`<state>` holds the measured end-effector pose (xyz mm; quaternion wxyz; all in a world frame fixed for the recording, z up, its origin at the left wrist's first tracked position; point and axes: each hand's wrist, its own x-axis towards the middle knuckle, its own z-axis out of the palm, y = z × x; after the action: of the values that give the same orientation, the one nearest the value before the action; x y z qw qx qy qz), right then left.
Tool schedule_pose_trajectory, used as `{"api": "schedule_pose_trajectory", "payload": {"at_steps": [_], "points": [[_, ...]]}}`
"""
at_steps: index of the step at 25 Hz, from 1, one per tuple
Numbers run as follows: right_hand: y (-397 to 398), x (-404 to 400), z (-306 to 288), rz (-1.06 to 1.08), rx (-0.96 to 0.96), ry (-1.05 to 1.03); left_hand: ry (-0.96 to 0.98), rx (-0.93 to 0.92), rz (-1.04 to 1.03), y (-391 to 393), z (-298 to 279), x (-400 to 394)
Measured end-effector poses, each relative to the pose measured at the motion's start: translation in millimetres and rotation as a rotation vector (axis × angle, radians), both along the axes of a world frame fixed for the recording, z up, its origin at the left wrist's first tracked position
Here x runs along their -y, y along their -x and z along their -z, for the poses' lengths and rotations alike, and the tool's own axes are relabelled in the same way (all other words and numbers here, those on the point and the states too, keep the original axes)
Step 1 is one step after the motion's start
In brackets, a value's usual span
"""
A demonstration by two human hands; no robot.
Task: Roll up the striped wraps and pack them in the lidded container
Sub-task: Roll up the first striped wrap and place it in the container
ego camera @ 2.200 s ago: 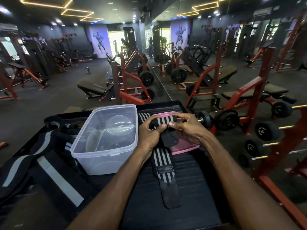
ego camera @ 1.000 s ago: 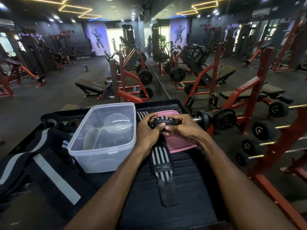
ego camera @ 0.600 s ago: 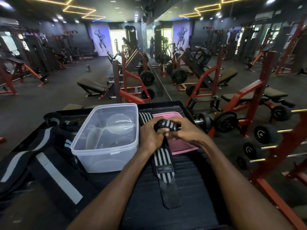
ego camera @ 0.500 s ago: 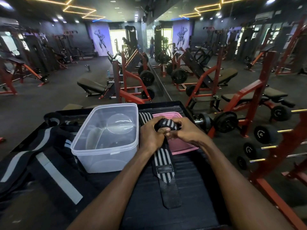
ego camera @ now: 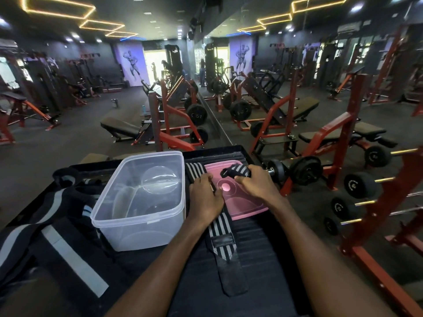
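Observation:
A rolled black-and-grey striped wrap [ego camera: 235, 172] is pinched in my right hand [ego camera: 256, 185], just above the far end of the pink lid [ego camera: 242, 205]. A second striped wrap [ego camera: 220, 234] lies flat on the black table, running from beside the clear container [ego camera: 142, 202] toward me and ending in a black tab. My left hand [ego camera: 206, 200] lies on this flat wrap with its fingers curled over its upper part. The lidless container stands left of both hands, with no wrap visible inside.
Wide black belts with grey stripes [ego camera: 57, 227] are heaped on the left of the black table [ego camera: 263, 259]. A red rack of dumbbells [ego camera: 359, 186] stands close on the right, and one dumbbell [ego camera: 297, 170] sits just past my right hand. Gym benches fill the floor beyond.
Both hands were together on the roll. Now my right hand alone holds it, a little farther right over the lid, and my left hand has dropped onto the flat wrap.

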<state>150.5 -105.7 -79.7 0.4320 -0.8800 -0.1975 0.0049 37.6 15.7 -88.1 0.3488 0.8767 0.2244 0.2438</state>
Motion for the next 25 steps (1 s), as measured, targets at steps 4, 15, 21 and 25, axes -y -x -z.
{"api": "schedule_pose_trajectory", "payload": {"at_steps": [4, 15, 21, 25], "points": [[-2, 2, 8, -0.036, 0.043, 0.276, -0.098, -0.154, -0.010, 6, 1, 2], [-2, 6, 6, -0.021, 0.111, 0.319, -0.038, 0.066, -0.026, 6, 0, 0], [4, 0, -9, -0.008, -0.093, -0.286, 0.077, 0.347, 0.006, 10, -23, 15], [16, -7, -10, -0.249, -0.504, -0.311, 0.392, 0.482, 0.023, 12, -32, 21]]}}
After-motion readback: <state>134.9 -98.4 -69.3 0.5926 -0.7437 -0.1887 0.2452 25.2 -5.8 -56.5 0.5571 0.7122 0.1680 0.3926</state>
